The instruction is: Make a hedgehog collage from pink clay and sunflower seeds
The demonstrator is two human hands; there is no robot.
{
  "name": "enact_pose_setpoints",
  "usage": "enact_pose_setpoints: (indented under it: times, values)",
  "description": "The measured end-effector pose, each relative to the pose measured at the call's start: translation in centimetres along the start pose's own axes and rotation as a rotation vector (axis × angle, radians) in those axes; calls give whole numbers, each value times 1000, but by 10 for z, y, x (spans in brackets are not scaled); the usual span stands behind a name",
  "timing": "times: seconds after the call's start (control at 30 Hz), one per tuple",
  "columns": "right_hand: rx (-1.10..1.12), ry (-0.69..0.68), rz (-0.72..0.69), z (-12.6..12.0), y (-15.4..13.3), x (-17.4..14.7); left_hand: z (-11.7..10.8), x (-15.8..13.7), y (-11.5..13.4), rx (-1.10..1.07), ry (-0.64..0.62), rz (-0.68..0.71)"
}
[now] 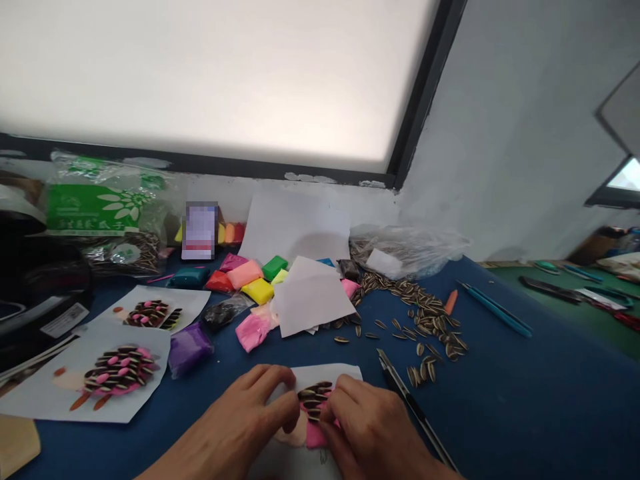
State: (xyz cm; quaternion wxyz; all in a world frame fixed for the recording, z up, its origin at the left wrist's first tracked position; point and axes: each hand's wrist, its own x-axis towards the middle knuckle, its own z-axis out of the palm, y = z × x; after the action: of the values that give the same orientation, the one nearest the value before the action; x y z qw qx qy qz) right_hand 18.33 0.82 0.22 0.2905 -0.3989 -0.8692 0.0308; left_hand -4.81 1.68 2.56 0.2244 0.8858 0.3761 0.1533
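Note:
Close in front of me lies a small white sheet (pixel 345 371) bearing a flat pink clay shape (pixel 316 436) and a beige clay part (pixel 295 433). Striped sunflower seeds (pixel 315 395) stick in rows in the pink clay. My left hand (pixel 250 410) rests at the left side of the sheet, its bent thumb and index finger apart beside the seeds. On the right, my right hand (pixel 367 417) has its fingertips pinched together against the clay and seeds. Whatever is between those fingertips is hidden.
Two finished-looking seed-and-clay pictures (pixel 85 373) lie left. Behind are clay packets (pixel 257 291), white paper (pixel 313 297), a phone (pixel 199 230) and a seed bag (pixel 107 213). To the right are loose sunflower seeds (pixel 430 317), a utility knife (pixel 407 400) and a blue pen-like tool (pixel 495 308).

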Motion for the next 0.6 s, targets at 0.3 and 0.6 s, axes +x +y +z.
enact_pose_setpoints:
  times: [0.3, 0.6]
  values:
    - [-41, -27, 24, 1, 1, 1, -2, 1, 1, 60, 3, 75]
    - [2, -66, 32, -3, 2, 1, -1, 1, -3, 98, 18, 99]
